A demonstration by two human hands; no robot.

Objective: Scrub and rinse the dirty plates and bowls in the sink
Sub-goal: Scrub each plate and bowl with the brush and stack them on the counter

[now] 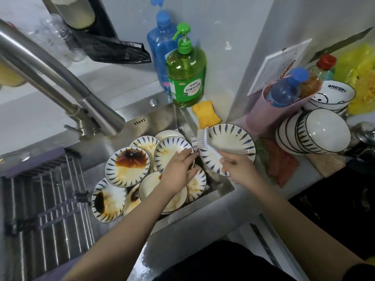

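Steel sink point(221, 191) heaped with stained plates point(127, 167), left hand point(178, 169) fingers spread on them, right hand point(237, 167) fingers gripping white brush point(205, 138)

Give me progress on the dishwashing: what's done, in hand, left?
Done: apparently nothing rinsed; the drying rack looks bare and no water runs from the faucet. The stacked bowls on the counter look clean. In hand: right hand holds the scrub brush over a tilted plate; left hand reaches onto the plates. Left: the sauce-stained plates piled in the sink.
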